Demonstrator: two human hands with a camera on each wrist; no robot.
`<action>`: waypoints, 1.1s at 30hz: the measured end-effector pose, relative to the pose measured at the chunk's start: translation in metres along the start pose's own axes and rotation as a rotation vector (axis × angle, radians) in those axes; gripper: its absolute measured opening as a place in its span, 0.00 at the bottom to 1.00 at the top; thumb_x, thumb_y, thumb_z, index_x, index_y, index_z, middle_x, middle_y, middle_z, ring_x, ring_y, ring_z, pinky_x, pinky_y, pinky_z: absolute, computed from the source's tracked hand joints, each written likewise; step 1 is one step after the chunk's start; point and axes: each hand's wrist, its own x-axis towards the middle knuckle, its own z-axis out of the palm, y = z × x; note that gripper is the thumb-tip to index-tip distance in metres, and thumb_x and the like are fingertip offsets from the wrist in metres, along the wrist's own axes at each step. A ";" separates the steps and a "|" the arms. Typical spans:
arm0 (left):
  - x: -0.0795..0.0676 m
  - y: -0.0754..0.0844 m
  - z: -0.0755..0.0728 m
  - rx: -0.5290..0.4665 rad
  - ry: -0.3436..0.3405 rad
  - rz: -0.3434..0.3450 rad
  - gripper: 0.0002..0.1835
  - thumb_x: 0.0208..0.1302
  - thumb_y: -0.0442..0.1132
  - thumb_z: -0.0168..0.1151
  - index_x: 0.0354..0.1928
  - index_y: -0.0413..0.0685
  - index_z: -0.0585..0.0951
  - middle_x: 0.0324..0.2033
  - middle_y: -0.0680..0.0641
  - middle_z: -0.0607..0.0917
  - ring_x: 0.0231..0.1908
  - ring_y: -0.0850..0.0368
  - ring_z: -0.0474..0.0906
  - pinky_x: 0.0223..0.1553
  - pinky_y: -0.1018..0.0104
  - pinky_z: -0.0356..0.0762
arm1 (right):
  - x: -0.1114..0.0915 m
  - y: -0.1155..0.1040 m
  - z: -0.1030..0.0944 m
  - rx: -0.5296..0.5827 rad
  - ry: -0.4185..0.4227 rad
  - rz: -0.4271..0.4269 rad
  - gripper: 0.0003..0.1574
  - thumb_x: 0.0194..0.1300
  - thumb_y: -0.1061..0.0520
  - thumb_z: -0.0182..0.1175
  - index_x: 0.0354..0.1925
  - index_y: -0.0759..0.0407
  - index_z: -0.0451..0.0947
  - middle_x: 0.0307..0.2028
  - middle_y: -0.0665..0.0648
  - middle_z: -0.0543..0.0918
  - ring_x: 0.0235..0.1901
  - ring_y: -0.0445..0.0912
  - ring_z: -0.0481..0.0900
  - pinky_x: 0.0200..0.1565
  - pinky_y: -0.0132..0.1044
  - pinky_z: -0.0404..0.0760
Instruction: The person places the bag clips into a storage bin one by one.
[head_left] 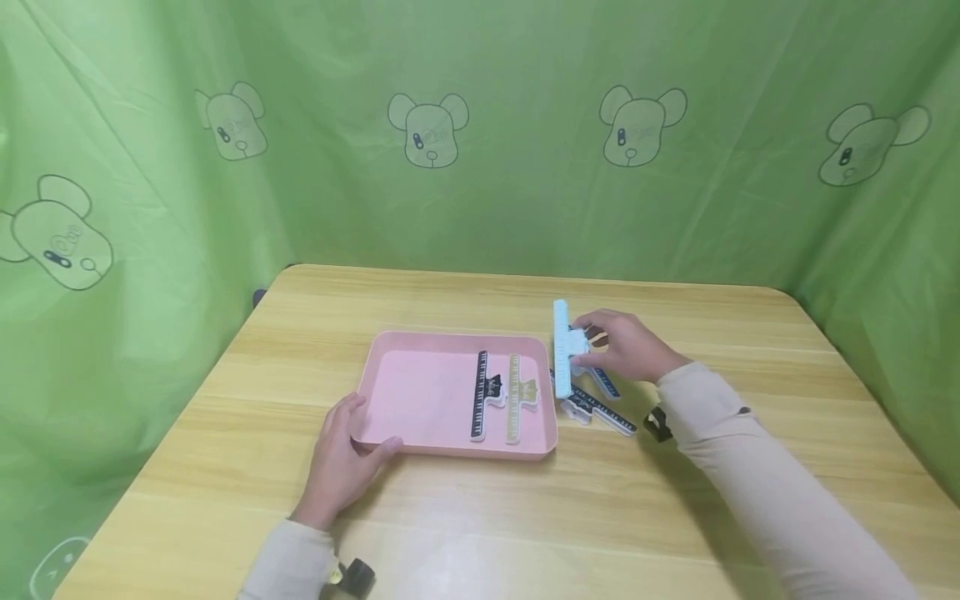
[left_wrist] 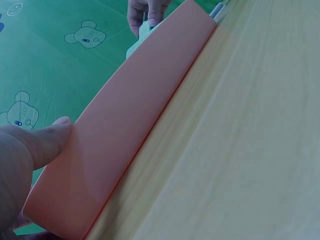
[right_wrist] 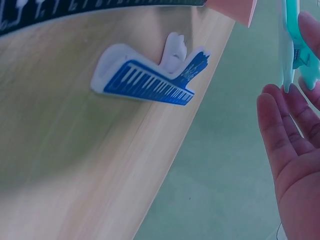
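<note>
My right hand (head_left: 628, 343) pinches a light-blue paper clip (head_left: 562, 350) with a long ruler-marked bar, raised just past the right rim of the pink tray (head_left: 420, 333). Below it on the table lie a black clip (head_left: 600, 410) and a dark-blue clip (right_wrist: 145, 82), partly covered in the head view. Inside the tray, a black clip (head_left: 478, 400) and a yellow-green clip (head_left: 514, 400) lie side by side at the right end. My left hand (head_left: 341, 458) holds the tray's near left corner, its thumb (left_wrist: 52, 140) against the outer front wall.
The wooden table (head_left: 225, 467) extends around the tray on all sides. Behind it hangs a green curtain (head_left: 510, 217) printed with bear heads. Dark wrist devices (head_left: 358, 577) sit by both sleeves.
</note>
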 end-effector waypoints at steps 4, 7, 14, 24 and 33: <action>0.001 0.000 0.000 -0.003 -0.003 -0.007 0.45 0.53 0.50 0.74 0.66 0.35 0.63 0.67 0.31 0.62 0.66 0.32 0.59 0.66 0.40 0.57 | 0.003 -0.003 0.000 0.009 -0.006 -0.013 0.34 0.53 0.55 0.74 0.54 0.70 0.75 0.49 0.66 0.80 0.47 0.58 0.79 0.51 0.52 0.81; 0.001 -0.001 0.000 -0.004 -0.006 -0.012 0.45 0.53 0.50 0.74 0.66 0.35 0.63 0.67 0.32 0.61 0.66 0.32 0.59 0.66 0.40 0.57 | 0.004 -0.005 0.002 0.007 -0.011 -0.016 0.34 0.53 0.55 0.74 0.54 0.69 0.75 0.49 0.66 0.80 0.47 0.57 0.80 0.51 0.51 0.81; 0.001 -0.001 0.000 -0.003 -0.007 -0.011 0.46 0.53 0.50 0.74 0.67 0.35 0.63 0.68 0.32 0.61 0.66 0.32 0.59 0.66 0.40 0.57 | 0.008 -0.010 0.004 0.000 -0.016 -0.027 0.34 0.53 0.56 0.74 0.55 0.69 0.75 0.48 0.65 0.81 0.46 0.56 0.80 0.51 0.52 0.80; 0.001 0.000 0.000 0.004 -0.011 -0.015 0.46 0.53 0.51 0.73 0.67 0.35 0.63 0.68 0.32 0.61 0.66 0.32 0.59 0.66 0.39 0.57 | 0.012 -0.015 0.010 0.019 -0.006 -0.023 0.36 0.51 0.55 0.75 0.55 0.68 0.75 0.46 0.63 0.81 0.46 0.55 0.80 0.51 0.50 0.81; 0.001 0.000 0.000 0.002 -0.008 -0.013 0.46 0.53 0.51 0.74 0.67 0.35 0.63 0.67 0.32 0.62 0.66 0.32 0.59 0.66 0.39 0.58 | 0.014 -0.020 0.016 0.020 -0.020 0.000 0.35 0.52 0.54 0.74 0.56 0.65 0.75 0.46 0.61 0.81 0.46 0.53 0.80 0.49 0.49 0.82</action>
